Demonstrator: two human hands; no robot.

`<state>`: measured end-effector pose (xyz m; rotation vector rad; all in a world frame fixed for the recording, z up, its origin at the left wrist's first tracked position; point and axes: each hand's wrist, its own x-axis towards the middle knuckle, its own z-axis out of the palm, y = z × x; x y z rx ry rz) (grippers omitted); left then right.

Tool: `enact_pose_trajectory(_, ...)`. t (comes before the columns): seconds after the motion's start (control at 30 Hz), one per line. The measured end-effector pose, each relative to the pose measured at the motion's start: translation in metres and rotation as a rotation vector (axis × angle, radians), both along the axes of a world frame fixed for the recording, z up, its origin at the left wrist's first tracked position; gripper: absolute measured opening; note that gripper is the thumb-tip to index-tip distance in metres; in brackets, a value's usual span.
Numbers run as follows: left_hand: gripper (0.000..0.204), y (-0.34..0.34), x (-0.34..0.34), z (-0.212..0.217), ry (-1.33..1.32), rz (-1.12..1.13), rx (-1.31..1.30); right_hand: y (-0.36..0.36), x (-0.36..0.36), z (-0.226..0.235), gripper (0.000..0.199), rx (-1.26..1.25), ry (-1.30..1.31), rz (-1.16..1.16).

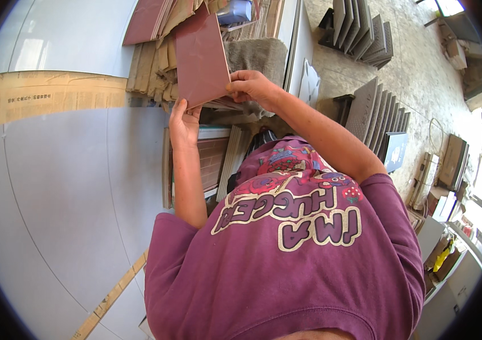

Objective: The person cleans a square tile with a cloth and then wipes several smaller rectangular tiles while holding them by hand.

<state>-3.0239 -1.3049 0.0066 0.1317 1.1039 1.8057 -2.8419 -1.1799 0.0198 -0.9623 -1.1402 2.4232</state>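
Note:
A glossy reddish-brown rectangular tile (202,62) is held up in front of me, tilted, above a stack of cardboard. My left hand (185,126) is closed on its lower left corner, the thumb up along the edge. On the opposite side, my right hand (252,89) pinches the tile's lower right edge between thumb and fingers. Beyond the tile, more reddish-brown tiles (145,22) lean together beside torn brown cardboard (153,71). A grey fuzzy cloth (257,59) is draped just past my right hand.
Large pale glossy panels (54,187) with tan paper strips (48,99) stand along my left. Racks of grey sample boards (374,110) sit on the concrete floor (416,68) to the right. Boxed tiles (204,161) lie below my left forearm. A blue package (235,11) is at the far end.

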Motion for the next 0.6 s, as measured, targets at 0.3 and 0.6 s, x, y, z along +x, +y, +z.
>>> enact_pose_trajectory(0.3, 0.031, -0.031, 0.024, 0.0, -0.178, 0.068, 0.03, -0.038, 0.02, 0.014, 0.023, 0.082, 0.081, -0.06)
enact_pose_trajectory(0.6, 0.034, -0.045, 0.026, 0.027, -0.111, 0.011, 0.156, -0.058, 0.026, 0.031, 0.025, 0.159, 0.178, -0.038)
